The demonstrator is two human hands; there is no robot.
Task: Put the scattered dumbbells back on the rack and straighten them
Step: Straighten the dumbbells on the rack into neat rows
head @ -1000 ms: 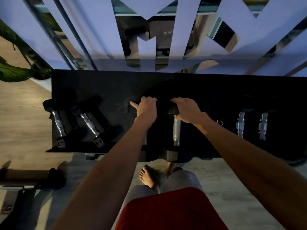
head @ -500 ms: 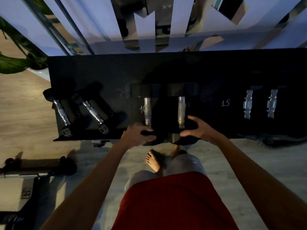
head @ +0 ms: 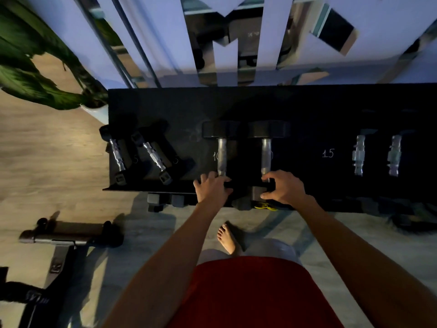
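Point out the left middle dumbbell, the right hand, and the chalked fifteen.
left middle dumbbell [head: 221, 157]: head view, on its metal handle.
right hand [head: 285, 188]: head view, back of hand.
chalked fifteen [head: 328, 153]: head view, on the digits.

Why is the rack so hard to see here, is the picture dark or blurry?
Head view: dim light, the black rack swallows detail; only the chrome handles catch light. Right dumbbells look smeared. Wide lens bends the wall lines. Both hands, left and right, are fairly sharp.
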